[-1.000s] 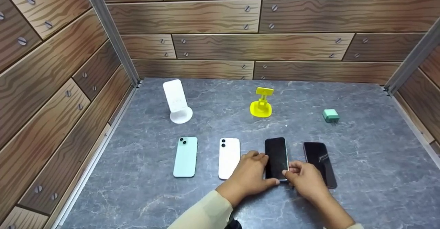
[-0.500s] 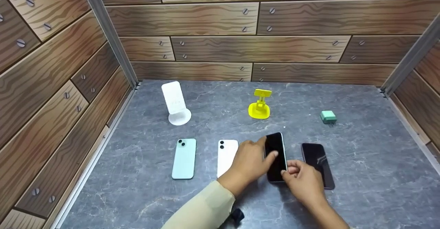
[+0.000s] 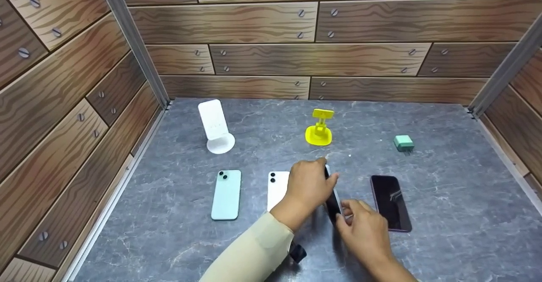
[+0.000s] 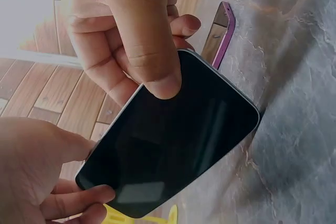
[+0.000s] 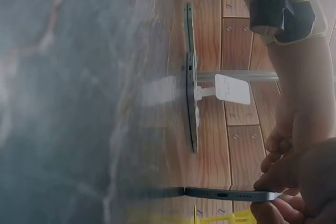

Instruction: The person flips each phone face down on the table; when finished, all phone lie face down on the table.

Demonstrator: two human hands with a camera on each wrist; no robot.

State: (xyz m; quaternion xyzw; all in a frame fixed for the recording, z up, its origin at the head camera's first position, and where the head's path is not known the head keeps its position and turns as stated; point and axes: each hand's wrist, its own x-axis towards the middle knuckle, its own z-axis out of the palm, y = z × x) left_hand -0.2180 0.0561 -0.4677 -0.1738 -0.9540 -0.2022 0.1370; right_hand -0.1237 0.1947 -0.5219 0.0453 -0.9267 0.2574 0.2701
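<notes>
Right hand (image 3: 365, 232): clamped on the black-screened phone (image 4: 173, 135) toward its near end, thumb laid on the glass, fingers curled behind.
Left hand (image 3: 307, 182): fingers closed on the same phone's far end, tips on the glass, thumb at the upper edge.
Black-screened phone: between the two hands, tipped up on a long side with its glass facing left; from where I stand I can't tell whether the lower edge touches the desk (image 3: 139, 239) or sits just above it.
Handling: I'd judge it stiff, light enough for one hand, slick on the glass and fragile if it fell; the surest hold looks to be across the long sides, thumb opposite fingers, with little pressure on the screen.
White phone (image 3: 277, 189): flat on the desk just left of the held one, camera side up, partly hidden by the left hand.
Purple-edged phone (image 3: 391, 203): right of the right hand, screen up.
Mint-green phone (image 3: 226, 195): farther left, back up.
Yellow stand (image 3: 318, 135): beyond the hands, upright.
White stand (image 3: 214, 120): far left, plate leaning back.
Green plug (image 3: 403, 142): far right, prongs toward the near side.
</notes>
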